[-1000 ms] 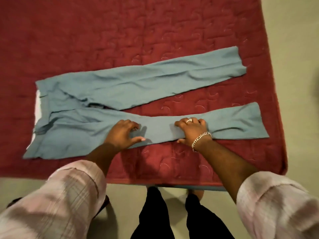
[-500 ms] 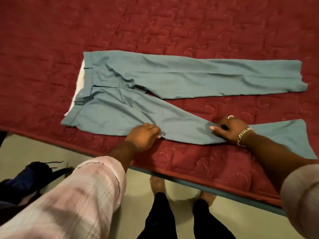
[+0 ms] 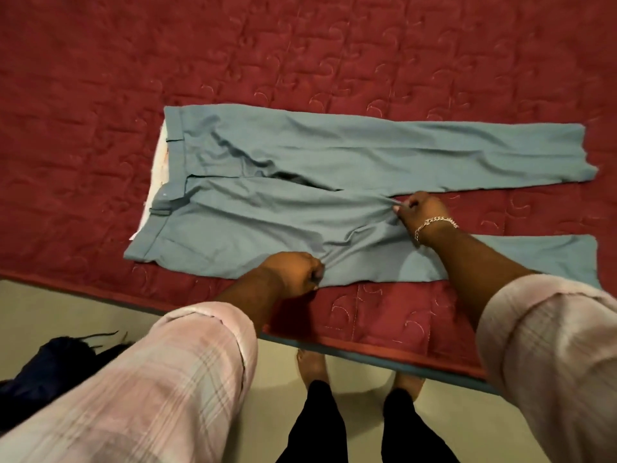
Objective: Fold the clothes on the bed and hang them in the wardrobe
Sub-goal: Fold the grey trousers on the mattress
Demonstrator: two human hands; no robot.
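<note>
A pair of grey-blue trousers (image 3: 300,162) lies spread on the red quilted bed (image 3: 300,55), waistband to the left, both legs running right. My left hand (image 3: 297,270) grips the near edge of the near leg at the thigh, fingers curled into the cloth. My right hand (image 3: 422,208), with a silver bracelet, pinches the far edge of the same leg, and the cloth bunches there. The near leg's lower part runs under my right forearm to the right. A white lining shows at the waistband.
The bed's front edge (image 3: 367,354) runs diagonally just before my bare feet (image 3: 310,365) on the pale floor. A dark blue bundle (image 3: 50,365) lies on the floor at the lower left. No wardrobe is in view.
Both hands went from resting flat on the near leg to gripping its two edges. My right hand moved up to the far edge. The view shifted left.
</note>
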